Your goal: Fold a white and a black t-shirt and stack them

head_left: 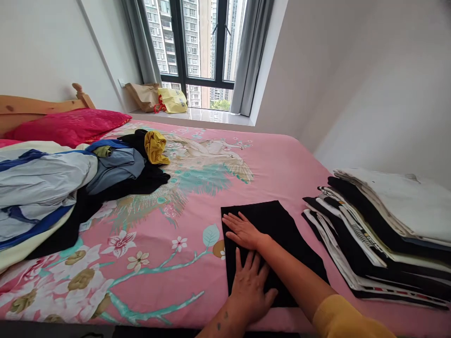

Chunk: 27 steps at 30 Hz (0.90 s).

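A folded black garment (292,253) lies flat on the pink bed near its front edge; its exact kind does not show. My right hand (243,230), reaching in from a yellow sleeve, rests palm down on the garment's left part with fingers stretched out. Just below it, my left hand (250,286) lies flat on the same black cloth, its fingers spread and pointing away from me. Both hands are open and grip nothing. To the right of the garment stands a tall stack of folded clothes (369,239), mostly black and white.
Loose, unfolded clothes (42,173) are heaped on the left of the flowered bedsheet (271,164). A yellow crumpled garment (156,146) tops the heap's right end. Behind are a red pillow (70,126) and, on the windowsill, a brown paper bag (143,96) and a yellow bag (173,100).
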{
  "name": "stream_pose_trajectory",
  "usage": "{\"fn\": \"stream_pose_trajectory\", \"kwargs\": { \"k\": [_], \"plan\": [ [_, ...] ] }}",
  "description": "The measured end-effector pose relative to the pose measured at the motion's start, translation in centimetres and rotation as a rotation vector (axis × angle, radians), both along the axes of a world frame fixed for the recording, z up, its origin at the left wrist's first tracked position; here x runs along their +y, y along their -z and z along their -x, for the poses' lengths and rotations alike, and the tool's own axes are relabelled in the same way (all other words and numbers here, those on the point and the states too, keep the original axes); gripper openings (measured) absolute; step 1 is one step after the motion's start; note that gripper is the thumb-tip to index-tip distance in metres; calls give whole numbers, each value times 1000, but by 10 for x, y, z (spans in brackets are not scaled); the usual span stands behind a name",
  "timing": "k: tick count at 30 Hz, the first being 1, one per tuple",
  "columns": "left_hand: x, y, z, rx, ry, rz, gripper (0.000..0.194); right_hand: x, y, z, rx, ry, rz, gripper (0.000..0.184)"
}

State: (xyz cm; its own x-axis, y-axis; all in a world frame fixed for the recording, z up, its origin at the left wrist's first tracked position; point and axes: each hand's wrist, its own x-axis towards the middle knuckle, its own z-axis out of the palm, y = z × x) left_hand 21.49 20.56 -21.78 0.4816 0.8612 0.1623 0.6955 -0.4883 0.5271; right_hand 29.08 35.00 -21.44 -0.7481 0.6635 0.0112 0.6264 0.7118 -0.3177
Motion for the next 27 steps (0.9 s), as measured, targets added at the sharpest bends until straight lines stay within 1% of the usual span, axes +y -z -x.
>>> {"fn": "stream_pose_trajectory", "kwargs": {
  "k": [4,6,7,8,11,12,13,15,18,20,22,24,25,26,27],
  "plan": [
    [0,-4,2,4,30,25,67,45,3,20,-139,205,115,62],
    [-4,-3,6,-5,2,30,67,62,1,27,-153,265,153,65],
    [-8,-2,9,-11,-50,35,69,68,-2,28,-156,277,166,65],
    [-13,0,13,-17,-130,45,71,73,-4,27,-160,280,179,64],
    [-29,5,31,-48,-459,114,75,84,-12,17,-185,287,233,61],
    [-34,5,38,-78,-544,152,74,87,-15,14,-199,298,251,63],
    [-37,5,44,-126,-603,201,74,89,-17,11,-215,314,270,64],
    [-39,1,53,-280,-657,345,71,94,-22,10,-254,347,312,68],
    [-34,-3,54,-592,-618,612,59,101,-31,16,-304,352,391,68],
    [-30,-3,50,-743,-560,705,46,103,-38,22,-321,329,431,61],
    [-28,-1,46,-862,-519,752,38,103,-48,22,-318,307,450,49],
    [-23,-3,47,-981,-461,839,33,104,-65,15,-284,292,446,38],
    [-18,-7,50,-1032,-424,877,31,105,-76,8,-254,288,432,36],
    [-10,-15,56,-1064,-391,885,29,107,-91,0,-215,290,407,36],
    [1,-26,63,-1068,-368,855,25,109,-108,-11,-170,300,371,37]
  ]
}}
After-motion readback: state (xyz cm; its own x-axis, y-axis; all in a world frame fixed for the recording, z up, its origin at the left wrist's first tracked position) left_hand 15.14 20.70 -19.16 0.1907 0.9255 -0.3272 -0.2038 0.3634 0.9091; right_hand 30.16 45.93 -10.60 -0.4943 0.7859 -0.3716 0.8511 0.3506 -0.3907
